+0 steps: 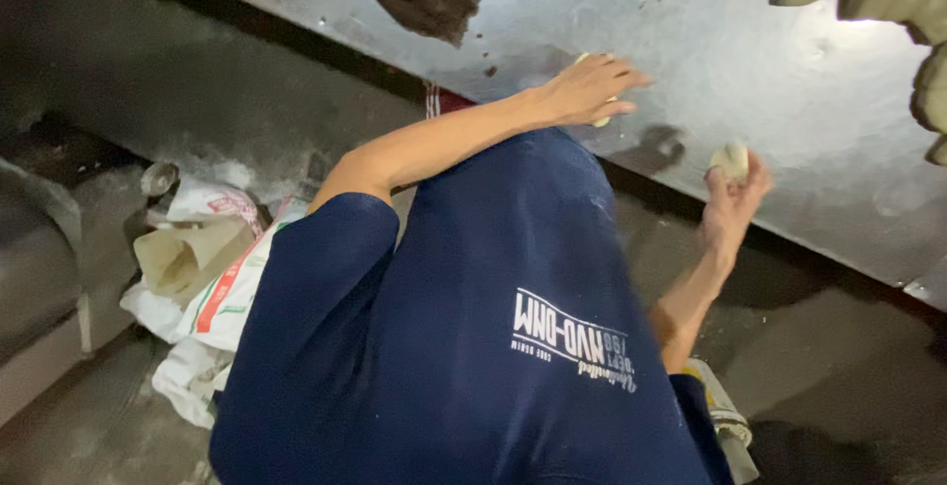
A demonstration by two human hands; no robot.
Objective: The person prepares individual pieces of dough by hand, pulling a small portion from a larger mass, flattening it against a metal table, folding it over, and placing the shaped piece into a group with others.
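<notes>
Head view: left hand [590, 88] lay spread, apparently flattening a pale lump [601, 122] on the desk [750, 71]; right hand [735, 189] gripped a pale ball [731, 159].

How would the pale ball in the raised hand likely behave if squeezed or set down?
The pale ball looks soft and dough-like, so it would probably dent in the right hand. Being round, it might roll on the smooth metal table. It seems light: fingertips alone hold it.
</notes>
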